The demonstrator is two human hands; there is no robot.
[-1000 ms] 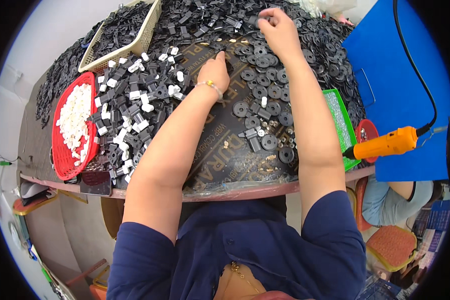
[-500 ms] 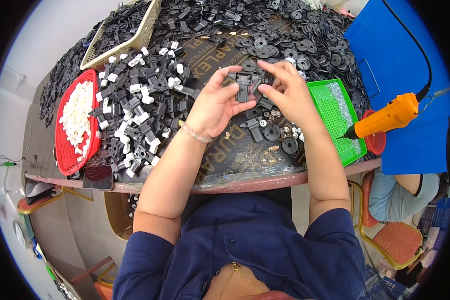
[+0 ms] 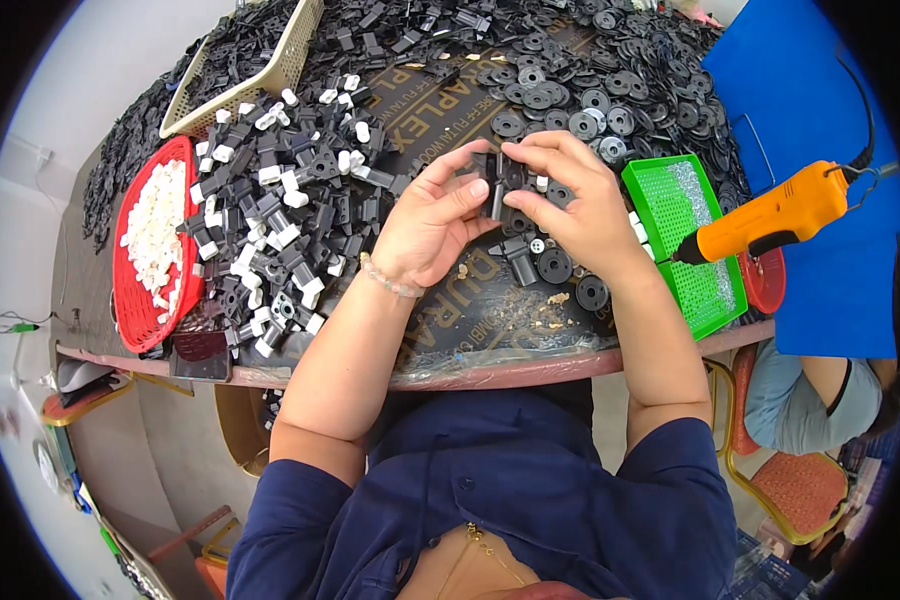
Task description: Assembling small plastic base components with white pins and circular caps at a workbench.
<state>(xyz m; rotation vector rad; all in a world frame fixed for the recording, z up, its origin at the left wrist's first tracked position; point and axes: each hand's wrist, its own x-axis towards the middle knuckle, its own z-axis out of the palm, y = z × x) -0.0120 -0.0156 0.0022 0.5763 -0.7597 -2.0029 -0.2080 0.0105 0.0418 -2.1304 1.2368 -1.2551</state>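
Observation:
Above the table, a black plastic part (image 3: 497,190) is pinched between my two hands. My left hand (image 3: 438,210), with a bead bracelet at the wrist, grips its left side with thumb and fingers. My right hand (image 3: 575,205) closes thumb and fingertips on its right side. The fingers hide much of the part, so its full shape does not show. Just below the hands lie another black plastic piece (image 3: 519,263), a black wheel (image 3: 555,265) and a small white round piece (image 3: 537,246).
Black parts with white ends (image 3: 270,230) are heaped left, beside a red basket (image 3: 120,270) of white pieces. A beige basket (image 3: 290,62) stands behind; black wheels (image 3: 630,85) spread far right. An orange electric screwdriver (image 3: 770,215) hangs over a green tray (image 3: 715,325) of screws.
The black part has been turned in my hands and now shows a narrower side. My right fingers have come in against it. The view has shifted slightly.

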